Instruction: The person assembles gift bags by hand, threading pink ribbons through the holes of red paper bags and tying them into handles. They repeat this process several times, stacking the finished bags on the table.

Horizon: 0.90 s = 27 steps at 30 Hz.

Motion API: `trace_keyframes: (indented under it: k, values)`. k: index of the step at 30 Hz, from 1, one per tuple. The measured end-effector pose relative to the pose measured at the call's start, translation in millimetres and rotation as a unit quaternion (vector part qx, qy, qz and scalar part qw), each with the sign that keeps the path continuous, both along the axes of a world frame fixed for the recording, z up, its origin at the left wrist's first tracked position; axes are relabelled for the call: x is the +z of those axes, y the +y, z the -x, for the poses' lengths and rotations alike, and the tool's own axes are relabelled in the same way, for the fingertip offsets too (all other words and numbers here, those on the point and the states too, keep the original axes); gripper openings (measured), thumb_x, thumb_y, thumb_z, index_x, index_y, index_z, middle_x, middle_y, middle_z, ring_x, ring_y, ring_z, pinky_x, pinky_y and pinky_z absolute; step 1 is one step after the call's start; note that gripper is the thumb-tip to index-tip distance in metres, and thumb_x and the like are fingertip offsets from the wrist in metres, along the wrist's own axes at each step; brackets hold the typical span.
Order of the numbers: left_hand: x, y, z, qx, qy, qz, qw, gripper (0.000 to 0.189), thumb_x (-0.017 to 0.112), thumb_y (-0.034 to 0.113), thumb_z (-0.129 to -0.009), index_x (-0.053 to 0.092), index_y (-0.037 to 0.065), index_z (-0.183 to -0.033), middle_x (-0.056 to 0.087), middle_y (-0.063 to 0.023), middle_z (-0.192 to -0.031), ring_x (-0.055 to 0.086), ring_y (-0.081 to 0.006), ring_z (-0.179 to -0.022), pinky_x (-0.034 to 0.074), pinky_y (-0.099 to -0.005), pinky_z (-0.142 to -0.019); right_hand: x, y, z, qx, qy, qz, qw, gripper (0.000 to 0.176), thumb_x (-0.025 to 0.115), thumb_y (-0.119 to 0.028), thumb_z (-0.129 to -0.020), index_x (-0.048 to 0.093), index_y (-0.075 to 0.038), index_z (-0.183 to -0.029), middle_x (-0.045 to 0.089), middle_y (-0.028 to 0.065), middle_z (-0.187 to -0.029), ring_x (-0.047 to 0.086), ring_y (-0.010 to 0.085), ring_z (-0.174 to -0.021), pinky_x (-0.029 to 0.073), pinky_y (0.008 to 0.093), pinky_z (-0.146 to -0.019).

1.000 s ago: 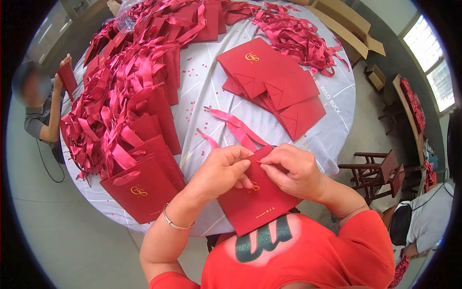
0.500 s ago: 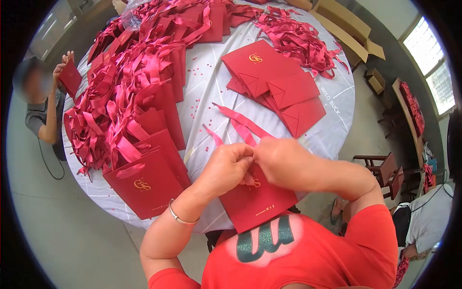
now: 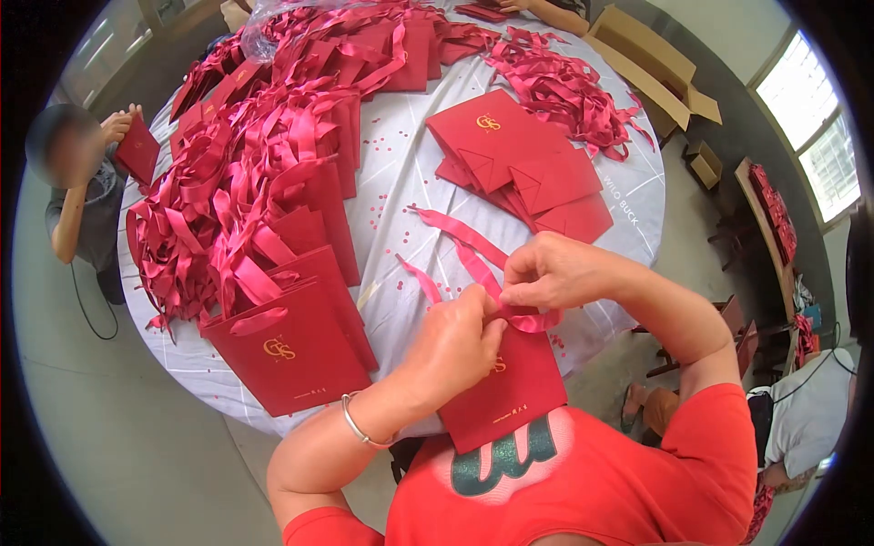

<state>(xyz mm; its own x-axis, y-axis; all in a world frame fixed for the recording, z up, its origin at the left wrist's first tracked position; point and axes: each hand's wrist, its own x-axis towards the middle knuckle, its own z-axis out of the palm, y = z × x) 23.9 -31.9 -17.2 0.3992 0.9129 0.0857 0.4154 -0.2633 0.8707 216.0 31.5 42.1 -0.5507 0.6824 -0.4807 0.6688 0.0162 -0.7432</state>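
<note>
A red paper gift bag (image 3: 505, 396) with gold print lies at the table's near edge, against my shirt. My left hand (image 3: 455, 337), with a bangle at the wrist, is closed at the bag's top edge and partly covers the gold logo. Just right of it, my right hand (image 3: 560, 270) pinches a pink ribbon (image 3: 534, 321) that loops over the bag's top. More ribbon (image 3: 462, 233) trails across the cloth beyond my hands. What lies under my left fingers is hidden.
Finished-looking bags with ribbons (image 3: 278, 350) crowd the table's left side. Flat red bags (image 3: 510, 136) and a ribbon heap (image 3: 569, 96) lie at the far right. A person (image 3: 86, 214) holds a red bag at left; another person's arm reaches in at the top. Cardboard box (image 3: 646, 59) stands behind.
My right hand has moved up and right, away from my left hand, drawing a ribbon loop out at the bag's top. The view has shifted slightly.
</note>
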Motion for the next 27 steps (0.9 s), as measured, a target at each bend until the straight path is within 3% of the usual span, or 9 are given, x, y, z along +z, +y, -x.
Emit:
trace_keyframes:
  k: [2, 6, 9, 11, 18, 20, 21, 23, 27]
  values:
    - [1.7, -3.0, -2.0, 0.006, -0.013, 0.027, 1.000, 0.020, 0.067, 0.009, -0.084, 0.053, -0.003, -0.091, 0.063, -0.0255, -0.073, 0.063, -0.0443, -0.071, 0.049, -0.0501, -0.063, -0.7, 10.5, 2.4, 0.045, -0.045, 0.014, 0.998, 0.026, 0.067, -0.024, -0.086, 0.067, 0.001, -0.079, 0.063, 0.0047, -0.064, 0.058, 0.0096, -0.059, 0.047, 0.0269, -0.054]
    - [3.1, -6.4, -3.9, 0.000, 0.007, 0.012, 1.000, 0.021, 0.068, 0.008, -0.083, 0.052, -0.003, -0.091, 0.062, -0.0255, -0.071, 0.063, -0.0445, -0.070, 0.049, -0.0509, -0.061, -12.6, 39.0, 10.3, 0.211, -0.102, 0.081, 0.969, 0.039, 0.066, -0.034, -0.093, 0.066, 0.001, -0.075, 0.062, 0.0013, -0.064, 0.056, 0.0109, -0.057, 0.046, 0.0285, -0.053]
    - [-1.3, -9.4, -5.7, 0.001, 0.003, 0.003, 1.000, 0.021, 0.068, 0.008, -0.083, 0.050, -0.002, -0.090, 0.061, -0.0255, -0.069, 0.063, -0.0445, -0.069, 0.048, -0.0513, -0.059, -26.0, 50.7, 16.6, 0.225, -0.110, 0.175, 0.952, 0.040, 0.066, -0.035, -0.092, 0.062, -0.006, -0.066, 0.047, -0.0040, -0.057, 0.040, 0.0087, -0.050, 0.033, 0.0283, -0.047]
    - [-0.5, -11.0, -5.3, 0.008, -0.006, -0.042, 0.999, 0.018, 0.067, 0.008, -0.087, 0.053, -0.003, -0.093, 0.064, -0.0181, -0.063, 0.067, -0.0272, -0.054, 0.050, -0.0370, -0.051, -29.2, 53.9, 18.7, 0.206, -0.098, 0.260, 0.938, 0.039, 0.067, -0.034, -0.092, 0.060, -0.009, -0.063, 0.042, -0.0053, -0.055, 0.035, 0.0077, -0.049, 0.028, 0.0273, -0.045]
    - [2.3, -17.5, -7.6, -0.009, 0.037, -0.102, 0.994, 0.018, 0.067, 0.006, -0.088, 0.051, -0.002, -0.092, 0.064, -0.0171, -0.064, 0.068, -0.0236, -0.054, 0.049, -0.0340, -0.048, -28.5, 48.1, 25.7, 0.170, -0.132, 0.342, 0.915, 0.031, 0.071, -0.025, -0.085, 0.059, -0.012, -0.061, 0.040, -0.0064, -0.053, 0.033, 0.0057, -0.047, 0.023, 0.0241, -0.044]
    - [-0.6, -15.0, -6.5, -0.007, -0.014, -0.023, 1.000, 0.018, 0.067, 0.005, -0.088, 0.050, -0.002, -0.091, 0.065, -0.0160, -0.065, 0.068, -0.0207, -0.054, 0.049, -0.0324, -0.047, -34.0, 43.3, 23.7, 0.169, -0.128, 0.341, 0.916, 0.027, 0.072, -0.023, -0.084, 0.060, -0.011, -0.062, 0.042, -0.0057, -0.053, 0.035, 0.0058, -0.047, 0.024, 0.0243, -0.044]
    - [0.7, -11.9, -5.0, -0.007, -0.014, -0.022, 1.000, 0.018, 0.067, 0.005, -0.088, 0.050, -0.002, -0.091, 0.065, -0.0160, -0.065, 0.068, -0.0207, -0.054, 0.049, -0.0324, -0.047, -40.7, 37.2, 21.8, 0.134, -0.113, 0.270, 0.947, 0.024, 0.072, -0.022, -0.083, 0.062, -0.009, -0.064, 0.046, -0.0041, -0.054, 0.039, 0.0063, -0.049, 0.028, 0.0250, -0.045]
    - [4.1, -5.3, -3.3, -0.019, -0.062, 0.155, 0.986, 0.018, 0.066, 0.004, -0.089, 0.049, -0.003, -0.091, 0.065, -0.0142, -0.065, 0.067, -0.0173, -0.054, 0.048, -0.0302, -0.046, -39.7, 26.4, 20.4, 0.103, -0.106, 0.196, 0.969, 0.021, 0.072, -0.020, -0.081, 0.064, -0.007, -0.066, 0.050, -0.0026, -0.055, 0.043, 0.0068, -0.051, 0.032, 0.0258, -0.046]
    - [-6.7, -9.8, -8.6, -0.042, -0.058, 0.039, 0.997, 0.018, 0.064, 0.003, -0.089, 0.048, -0.004, -0.092, 0.065, -0.0134, -0.066, 0.065, -0.0155, -0.052, 0.046, -0.0280, -0.043, -27.9, 20.8, 16.5, 0.090, -0.093, 0.080, 0.988, 0.023, 0.071, -0.020, -0.082, 0.066, 0.001, -0.075, 0.061, 0.0019, -0.063, 0.054, 0.0099, -0.056, 0.044, 0.0282, -0.052]
